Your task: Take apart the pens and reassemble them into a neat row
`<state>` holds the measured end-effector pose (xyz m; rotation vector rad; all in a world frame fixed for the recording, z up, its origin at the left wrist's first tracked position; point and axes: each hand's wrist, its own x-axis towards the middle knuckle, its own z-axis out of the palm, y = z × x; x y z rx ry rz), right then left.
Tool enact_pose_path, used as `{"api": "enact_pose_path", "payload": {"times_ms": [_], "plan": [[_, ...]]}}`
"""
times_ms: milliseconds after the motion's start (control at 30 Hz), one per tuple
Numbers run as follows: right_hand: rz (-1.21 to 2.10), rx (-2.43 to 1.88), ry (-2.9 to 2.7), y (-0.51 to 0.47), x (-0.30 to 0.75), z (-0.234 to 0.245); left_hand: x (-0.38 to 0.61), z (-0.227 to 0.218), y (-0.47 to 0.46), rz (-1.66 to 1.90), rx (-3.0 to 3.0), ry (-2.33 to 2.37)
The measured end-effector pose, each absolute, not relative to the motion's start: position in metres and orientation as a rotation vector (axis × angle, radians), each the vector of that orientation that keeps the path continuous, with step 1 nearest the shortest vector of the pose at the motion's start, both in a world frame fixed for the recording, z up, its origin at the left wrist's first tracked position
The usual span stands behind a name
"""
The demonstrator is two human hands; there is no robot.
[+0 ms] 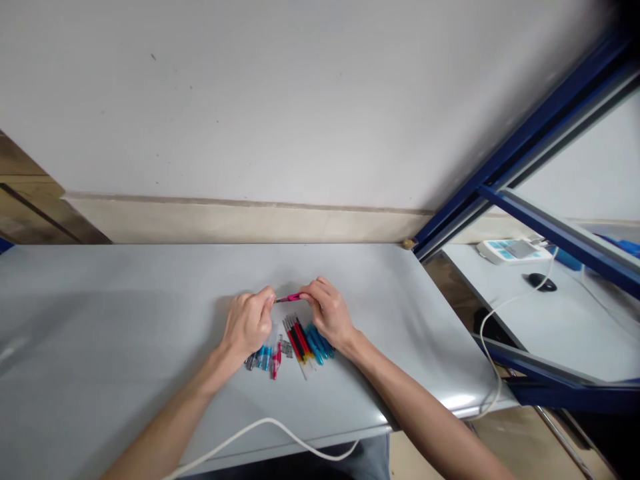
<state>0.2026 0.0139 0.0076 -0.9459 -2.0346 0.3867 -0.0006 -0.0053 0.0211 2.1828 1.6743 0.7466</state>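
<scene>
Pen (287, 299), pink with a darker end, spans the gap between two hands, above the grey table (125, 373). The left hand (251, 319) pinches the darker end between thumb and curled fingers; the right hand (327, 310) pinches the pink end. Just below lie red and black refills (297, 339), side by side. Blue tubes (320, 345) lie beside them near the right wrist, and small clear, blue and red pieces (276, 360) near the left.

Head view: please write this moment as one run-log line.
left hand: holds one end of pink pen | right hand: holds its other end | grey table: refills, blue pen parts
</scene>
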Motion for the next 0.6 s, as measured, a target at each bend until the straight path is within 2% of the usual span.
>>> {"api": "enact_pose_path", "payload": {"times_ms": [233,433,600], "plan": [[0.347,-0.889,-2.13,0.011,0.205,0.01,-0.006,0.018,-0.002,0.835,2.103,1.576],[0.364,-0.994,-2.241,0.014,0.201,0.014,-0.011,0.017,0.004,0.749,2.315,1.767],[0.456,-1.024,-2.148,0.017,0.203,0.011,-0.01,0.016,0.006,0.759,2.417,1.721]]}}
